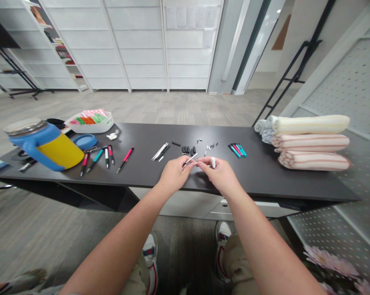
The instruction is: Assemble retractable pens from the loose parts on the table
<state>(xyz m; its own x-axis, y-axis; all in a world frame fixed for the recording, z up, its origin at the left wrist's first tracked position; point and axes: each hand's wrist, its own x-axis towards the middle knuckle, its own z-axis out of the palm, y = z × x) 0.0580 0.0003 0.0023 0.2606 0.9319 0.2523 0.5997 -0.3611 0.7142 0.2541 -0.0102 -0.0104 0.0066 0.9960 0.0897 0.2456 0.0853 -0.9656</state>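
My left hand (174, 174) is closed in a pinch on a thin white pen refill (190, 159) that points up and to the right. My right hand (219, 172) is closed too, holding a short white pen part (213, 162) between its fingers, its fingertips meeting the refill's tip. Both hands hover over the near edge of a dark table (258, 172). Just beyond them lie white pen barrels (160, 152), several small black grips (187, 150) and several tiny metal springs and tips (212, 146).
Finished pens lie in two groups: teal and red ones (237, 150) at the right, several more (102, 156) at the left. A blue and yellow jug (46, 145), a white tray (91, 122) and a blue lid (85, 141) stand left. Rolled towels (310, 141) are stacked right.
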